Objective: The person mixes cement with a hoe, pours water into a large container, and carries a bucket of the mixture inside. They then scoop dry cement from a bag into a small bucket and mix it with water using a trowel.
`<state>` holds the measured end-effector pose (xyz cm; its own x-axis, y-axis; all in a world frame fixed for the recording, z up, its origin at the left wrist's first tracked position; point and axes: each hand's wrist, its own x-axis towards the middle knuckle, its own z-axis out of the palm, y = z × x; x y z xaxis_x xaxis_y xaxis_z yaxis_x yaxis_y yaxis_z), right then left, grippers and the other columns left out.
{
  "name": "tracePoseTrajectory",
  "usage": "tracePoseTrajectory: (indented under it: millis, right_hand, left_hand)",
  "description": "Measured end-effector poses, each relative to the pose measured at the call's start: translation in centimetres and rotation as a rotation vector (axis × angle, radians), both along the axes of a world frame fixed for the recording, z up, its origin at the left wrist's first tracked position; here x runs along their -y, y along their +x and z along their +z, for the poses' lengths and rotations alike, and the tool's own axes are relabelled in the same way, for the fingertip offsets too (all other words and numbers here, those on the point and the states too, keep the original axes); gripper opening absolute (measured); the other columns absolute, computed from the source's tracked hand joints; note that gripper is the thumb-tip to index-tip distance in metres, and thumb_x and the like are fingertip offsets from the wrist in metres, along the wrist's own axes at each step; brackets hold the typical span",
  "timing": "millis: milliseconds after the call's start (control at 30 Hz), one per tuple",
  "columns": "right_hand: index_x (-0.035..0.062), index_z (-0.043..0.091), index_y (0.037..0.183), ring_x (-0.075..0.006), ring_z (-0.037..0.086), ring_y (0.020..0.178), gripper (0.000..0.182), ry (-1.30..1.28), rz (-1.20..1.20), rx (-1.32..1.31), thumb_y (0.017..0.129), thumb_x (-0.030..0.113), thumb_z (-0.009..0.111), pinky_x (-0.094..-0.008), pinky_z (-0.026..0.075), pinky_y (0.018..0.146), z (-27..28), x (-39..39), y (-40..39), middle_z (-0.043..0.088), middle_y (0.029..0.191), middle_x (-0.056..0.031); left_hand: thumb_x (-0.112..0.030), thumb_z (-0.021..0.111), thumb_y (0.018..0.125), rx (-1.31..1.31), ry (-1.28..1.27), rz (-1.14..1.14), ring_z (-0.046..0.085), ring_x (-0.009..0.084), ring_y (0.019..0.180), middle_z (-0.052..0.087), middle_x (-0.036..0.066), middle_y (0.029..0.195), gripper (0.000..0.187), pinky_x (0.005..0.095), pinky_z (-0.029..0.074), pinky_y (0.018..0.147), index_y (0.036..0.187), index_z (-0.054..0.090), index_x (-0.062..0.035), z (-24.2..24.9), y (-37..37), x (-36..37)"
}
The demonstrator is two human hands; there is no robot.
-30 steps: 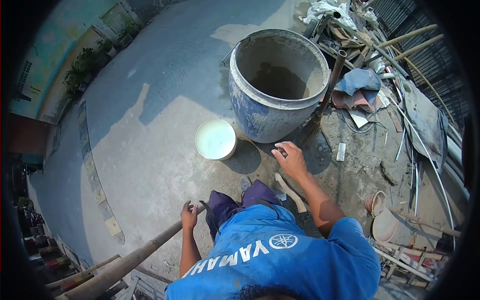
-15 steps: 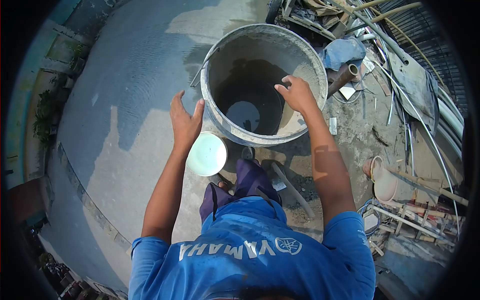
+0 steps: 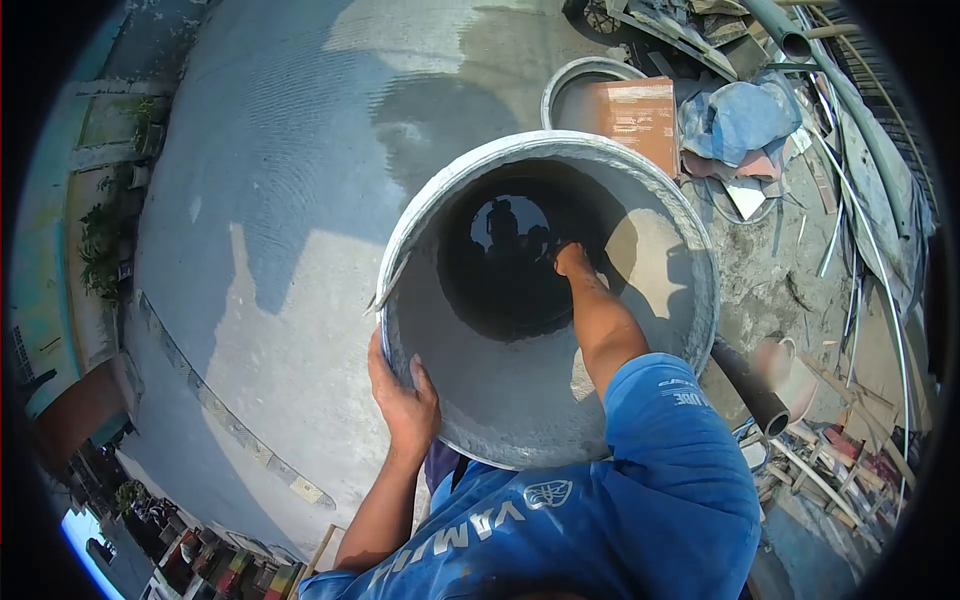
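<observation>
A large round drum (image 3: 450,420) with a pale, crusted rim stands right in front of me, with dark water (image 3: 505,300) at its bottom that reflects a figure. My left hand (image 3: 405,400) rests against the outer left side of the drum near the rim, thumb and fingers apart. Deep inside the drum reaches my right hand (image 3: 572,260), close to the water surface. Its fingers are partly hidden in the dark, and whether they hold anything cannot be made out.
Behind the drum is another round container (image 3: 552,95) with an orange-brown board (image 3: 640,118) on it. A blue cloth bundle (image 3: 745,115), pipes (image 3: 750,385) and scrap wood lie to the right. Plants (image 3: 98,245) line the left wall.
My right hand has gone from above the rim down into the drum. My left hand has come to the drum's side. The view has moved closer over the drum; the white bucket is out of sight.
</observation>
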<state>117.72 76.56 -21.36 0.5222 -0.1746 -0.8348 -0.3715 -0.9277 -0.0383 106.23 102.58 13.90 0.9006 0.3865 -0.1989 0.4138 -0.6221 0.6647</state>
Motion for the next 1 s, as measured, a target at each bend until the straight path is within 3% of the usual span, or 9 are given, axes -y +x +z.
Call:
tracePoseTrajectory:
  millis: [67, 133, 300, 333, 400, 600, 667, 700, 1000]
  right_hand:
    - [0.0079, 0.052, 0.126, -0.0329, 0.046, 0.122, 0.046, 0.008, -0.031, 0.091, 0.086, 0.031, 0.057, -0.0404, 0.041, 0.100, -2.7, -0.1, 0.5, 0.046, 0.134, -0.0175]
    - [0.0055, 0.057, 0.117, -0.0315, 0.053, 0.114, 0.043, 0.000, 0.334, 0.295, 0.084, 0.032, 0.059, -0.0404, 0.042, 0.098, -12.2, 1.4, -0.6, 0.055, 0.122, -0.0171]
    - [0.0058, 0.057, 0.116, -0.0313, 0.053, 0.114, 0.042, -0.012, 0.310, 0.291, 0.083, 0.031, 0.059, -0.0402, 0.042, 0.098, -23.0, 2.8, 0.5, 0.055, 0.122, -0.0171]
    - [0.0058, 0.057, 0.116, -0.0313, 0.053, 0.114, 0.042, 0.004, 0.300, 0.268, 0.083, 0.031, 0.059, -0.0402, 0.042, 0.098, -24.7, 2.8, -0.6, 0.055, 0.122, -0.0171]
    - [0.0059, 0.057, 0.116, -0.0312, 0.052, 0.114, 0.042, -0.005, 0.268, 0.201, 0.083, 0.031, 0.060, -0.0401, 0.042, 0.098, -25.9, 2.7, -0.4, 0.055, 0.122, -0.0171]
    - [0.0062, 0.058, 0.115, -0.0309, 0.052, 0.114, 0.041, -0.074, 0.239, 0.096, 0.082, 0.030, 0.060, -0.0399, 0.042, 0.098, -25.7, 5.7, -0.9, 0.056, 0.121, -0.0171]
    - [0.0063, 0.058, 0.115, -0.0309, 0.052, 0.115, 0.040, -0.096, 0.219, 0.078, 0.082, 0.029, 0.060, -0.0398, 0.042, 0.098, -26.2, 6.8, -1.7, 0.056, 0.121, -0.0171]
    - [0.0064, 0.058, 0.115, -0.0308, 0.052, 0.115, 0.040, -0.096, 0.208, 0.079, 0.082, 0.029, 0.060, -0.0398, 0.042, 0.098, -26.7, 6.5, -1.7, 0.056, 0.121, -0.0171]
    - [0.0068, 0.059, 0.114, -0.0305, 0.052, 0.115, 0.039, -0.153, 0.119, 0.045, 0.081, 0.027, 0.061, -0.0395, 0.042, 0.098, -31.4, 6.6, -3.8, 0.056, 0.120, -0.0171]
  left_hand:
    - [0.003, 0.053, 0.081, -0.009, 0.082, -0.006, 0.046, 0.0369, 0.117, 0.045, 0.026, 0.124, 0.054, 0.0415, 0.033, 0.101, 0.131, 0.034, 0.0060, -1.0, -0.7, -0.5]
    - [0.003, 0.054, 0.080, -0.038, 0.085, -0.016, 0.046, 0.0380, 0.116, 0.045, 0.027, 0.124, 0.055, 0.0419, 0.033, 0.101, 0.131, 0.033, 0.0089, -1.1, -0.9, -0.8]
    - [0.004, 0.054, 0.079, -0.057, 0.210, 0.174, 0.053, 0.0342, 0.109, 0.048, 0.028, 0.119, 0.056, 0.0398, 0.038, 0.096, 0.130, 0.031, 0.0132, -2.3, -2.2, -1.0]
    - [0.004, 0.055, 0.078, -0.104, 0.165, 0.101, 0.054, 0.0337, 0.107, 0.050, 0.027, 0.117, 0.057, 0.0390, 0.040, 0.095, 0.130, 0.031, 0.0129, -1.3, -1.4, -0.8]
    - [0.006, 0.056, 0.077, -0.222, 0.142, -0.005, 0.056, 0.0336, 0.105, 0.054, 0.026, 0.113, 0.058, 0.0379, 0.042, 0.092, 0.130, 0.032, 0.0117, 0.1, -1.9, -0.9]
    - [0.005, 0.053, 0.080, -0.255, -0.080, 0.267, 0.055, 0.0338, 0.108, 0.052, 0.028, 0.117, 0.055, 0.0385, 0.042, 0.092, 0.130, 0.032, 0.0117, -1.5, -7.5, -1.1]
    - [0.005, 0.054, 0.080, -0.344, -0.199, 0.560, 0.056, 0.0351, 0.108, 0.052, 0.028, 0.119, 0.053, 0.0391, 0.043, 0.091, 0.128, 0.034, 0.0116, -1.3, -7.4, -1.0]
    - [0.004, 0.055, 0.078, -0.272, -0.252, 0.543, 0.050, 0.0358, 0.113, 0.048, 0.027, 0.121, 0.054, 0.0406, 0.038, 0.096, 0.127, 0.033, 0.0111, -0.9, -5.5, -0.6]
    - [0.004, 0.055, 0.078, -0.302, -0.077, 0.499, 0.049, 0.0356, 0.113, 0.047, 0.027, 0.121, 0.054, 0.0408, 0.037, 0.097, 0.127, 0.033, 0.0110, -2.1, -2.4, 2.4]
